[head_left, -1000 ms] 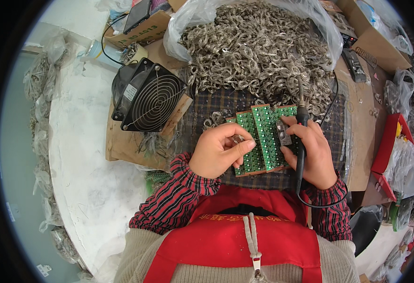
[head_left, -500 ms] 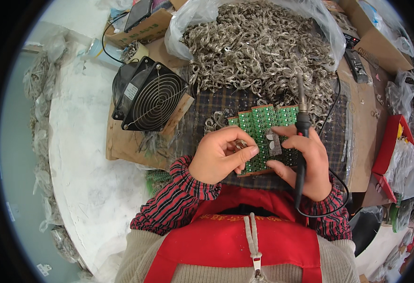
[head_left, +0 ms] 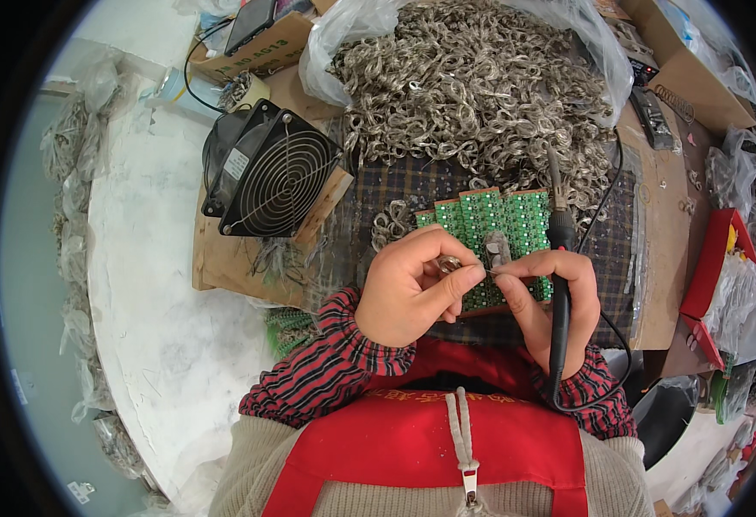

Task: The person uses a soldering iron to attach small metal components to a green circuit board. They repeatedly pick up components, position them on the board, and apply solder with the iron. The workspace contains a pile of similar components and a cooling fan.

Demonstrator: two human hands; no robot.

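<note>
My left hand (head_left: 412,289) is closed, pinching a small looped bundle of thin wire (head_left: 449,264). In my right hand (head_left: 572,302) a soldering iron (head_left: 560,228) is carried, its black handle lying between the fingers and its metal tip pointing away from me. The right thumb and forefinger also come together at a thin strand reaching from the left fingertips. Beneath both hands lie several green circuit boards (head_left: 528,215) side by side. A small greyish piece (head_left: 497,248) rests on them, partly behind the fingertips; its kind is unclear.
A heap of looped wire bundles (head_left: 472,95) fills a clear plastic bag (head_left: 322,73) beyond the boards. On the left stands a black fan (head_left: 279,177). A red box (head_left: 712,276) is at the right. The iron's cable (head_left: 621,336) curls beside my right wrist.
My right hand has moved left and its thumb and forefinger have closed at the strand by my left fingertips. My left hand has shifted slightly right, still with the wire bundle.
</note>
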